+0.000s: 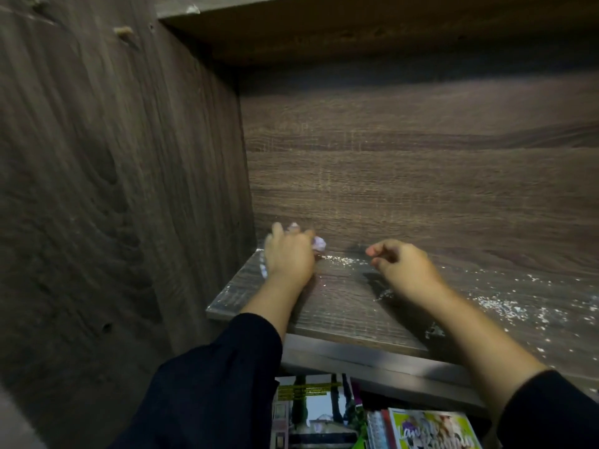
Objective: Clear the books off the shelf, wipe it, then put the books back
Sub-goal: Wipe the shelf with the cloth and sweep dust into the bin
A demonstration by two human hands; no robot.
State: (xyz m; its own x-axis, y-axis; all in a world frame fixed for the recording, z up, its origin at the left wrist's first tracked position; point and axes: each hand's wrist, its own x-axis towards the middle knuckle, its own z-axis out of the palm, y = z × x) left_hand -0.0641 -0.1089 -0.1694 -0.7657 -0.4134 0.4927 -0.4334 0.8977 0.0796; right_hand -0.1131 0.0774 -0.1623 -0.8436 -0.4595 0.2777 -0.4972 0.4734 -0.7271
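- Dark wood-grain shelf (340, 306), centre frame: bookless, white dust lower right.
- left hand (288, 254) clutches crumpled pale tissue (319, 244) in back-left corner, wiping.
- right hand (402, 264): loosely curled, holding nothing.

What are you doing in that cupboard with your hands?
A person is wiping a dark wooden shelf. The left hand presses a crumpled pale lilac cloth into the back left corner. The right hand hovers nearby, fingers loosely curled, holding nothing. White dust specks are scattered over the right side of the shelf, so wiping is not finished. The shelf holds no books; colourful magazines lie below it.
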